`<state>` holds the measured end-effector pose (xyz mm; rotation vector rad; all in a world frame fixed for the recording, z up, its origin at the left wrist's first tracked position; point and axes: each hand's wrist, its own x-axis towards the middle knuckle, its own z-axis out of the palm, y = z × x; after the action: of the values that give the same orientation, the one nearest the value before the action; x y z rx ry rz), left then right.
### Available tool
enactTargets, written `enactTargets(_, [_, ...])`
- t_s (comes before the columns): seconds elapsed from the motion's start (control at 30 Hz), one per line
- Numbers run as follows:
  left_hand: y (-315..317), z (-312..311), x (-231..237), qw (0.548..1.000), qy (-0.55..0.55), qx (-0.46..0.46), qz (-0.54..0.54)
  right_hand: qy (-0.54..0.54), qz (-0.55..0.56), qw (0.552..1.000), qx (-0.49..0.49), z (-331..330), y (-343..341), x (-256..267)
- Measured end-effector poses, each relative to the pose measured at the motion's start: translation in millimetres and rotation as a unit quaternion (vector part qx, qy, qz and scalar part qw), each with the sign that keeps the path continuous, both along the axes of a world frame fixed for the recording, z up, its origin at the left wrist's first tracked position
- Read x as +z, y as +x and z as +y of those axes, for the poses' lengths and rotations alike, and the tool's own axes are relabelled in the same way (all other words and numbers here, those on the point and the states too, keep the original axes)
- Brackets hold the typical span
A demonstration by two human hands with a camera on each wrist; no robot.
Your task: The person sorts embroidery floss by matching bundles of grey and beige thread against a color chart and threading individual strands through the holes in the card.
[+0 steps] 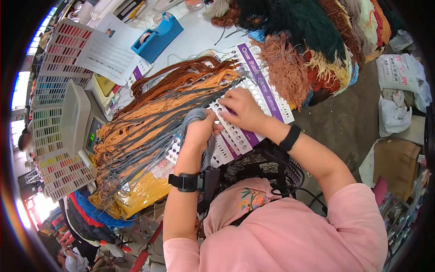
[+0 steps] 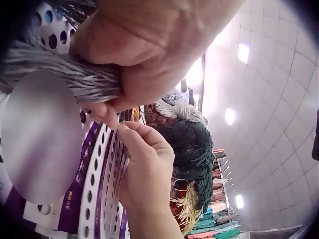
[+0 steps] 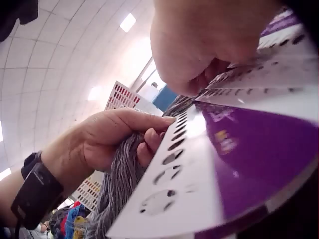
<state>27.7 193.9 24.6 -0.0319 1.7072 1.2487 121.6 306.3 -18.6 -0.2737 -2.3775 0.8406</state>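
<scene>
A skein of grey embroidery thread (image 1: 194,117) runs through my left hand (image 1: 199,132), which grips it. In the right wrist view that left hand (image 3: 117,137) has its thumb at the edge of a white and purple punched card (image 3: 174,172). My right hand (image 1: 244,110) lies over the same row of holes, its fingers bent. Thumb and forefinger of the right hand (image 2: 144,162) meet in a pinch beside the left fingertips in the left wrist view. They close on a strand of thread at the card, its end hidden.
Orange, brown and grey threads (image 1: 145,122) spread across the table, attached to punched cards. Behind them stand a blue tape dispenser (image 1: 158,38), a printed sheet (image 1: 108,50) and a scale (image 1: 93,131). Dark green yarn hanks (image 1: 294,27) pile up at the right. A colour chart (image 1: 50,113) stands left.
</scene>
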Motion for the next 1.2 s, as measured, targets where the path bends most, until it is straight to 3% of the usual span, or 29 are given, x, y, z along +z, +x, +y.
enactTargets(0.07, [-6.4,-1.0,-6.3,0.998,0.065,-0.013,-0.004,0.055,0.001,0.998,0.026,-8.8,5.2,4.7])
enactTargets(0.13, [-4.7,1.4,-9.5,0.994,0.108,0.006,0.0,0.017,-0.007,0.998,0.054,-3.9,7.3,5.8])
enactTargets(0.23, [-2.6,2.6,-23.7,0.992,0.129,0.005,-0.001,-0.028,-0.009,0.998,0.057,-1.5,6.3,2.2])
enactTargets(0.33, [-0.3,-0.4,-28.8,0.994,0.088,0.012,0.071,-0.027,0.01,0.999,0.027,-6.2,5.2,1.8])
enactTargets(0.43, [-11.5,-18.4,-12.4,0.961,0.192,0.17,-0.101,-0.027,0.004,1.0,0.007,-7.4,6.4,2.5])
enactTargets(0.47, [-18.6,-22.4,-1.5,0.92,0.201,0.228,-0.246,-0.025,0.002,1.0,0.007,-7.2,6.4,1.7])
enactTargets(0.57, [-25.7,-35.3,3.2,0.816,0.36,0.18,-0.415,-0.04,0.011,0.999,0.016,-7.1,2.4,-3.5])
enactTargets(0.67, [-17.3,-12.8,-7.3,0.956,0.194,-0.02,-0.218,-0.093,0.047,0.994,0.023,-1.8,2.8,-11.2])
enactTargets(0.73, [-6.3,0.8,-6.8,0.987,0.07,-0.138,-0.048,-0.081,0.046,0.996,0.014,-1.1,2.9,-8.5])
enactTargets(0.83, [-20.7,-22.7,24.7,0.995,0.018,-0.08,0.055,-0.039,-0.019,0.999,0.003,-5.6,5.4,-0.8])
enactTargets(0.9, [-64.9,-77.4,47.8,0.998,0.029,0.014,0.049,-0.011,-0.051,0.999,0.001,-8.6,4.5,3.7])
enactTargets(0.93, [-85.1,-110.0,58.9,0.983,0.097,0.142,0.066,-0.004,-0.072,0.997,0.004,-8.6,3.5,2.7])
enactTargets(0.97, [-124.9,-157.6,55.6,0.95,0.196,0.245,0.008,-0.006,-0.074,0.997,-0.001,-9.1,3.1,3.3])
enactTargets(1.03, [-191.8,-269.3,34.6,0.876,0.202,0.432,0.073,-0.008,-0.077,0.997,-0.004,-10.6,2.4,5.4])
enactTargets(1.13, [-144.3,-259.4,71.4,0.863,0.173,0.471,0.061,-0.003,-0.083,0.997,-0.002,-10.5,1.1,7.3])
enactTargets(1.2, [-81.9,-203.9,78.2,0.941,0.141,0.294,0.088,0.0,-0.084,0.996,0.003,-11.8,1.2,5.8])
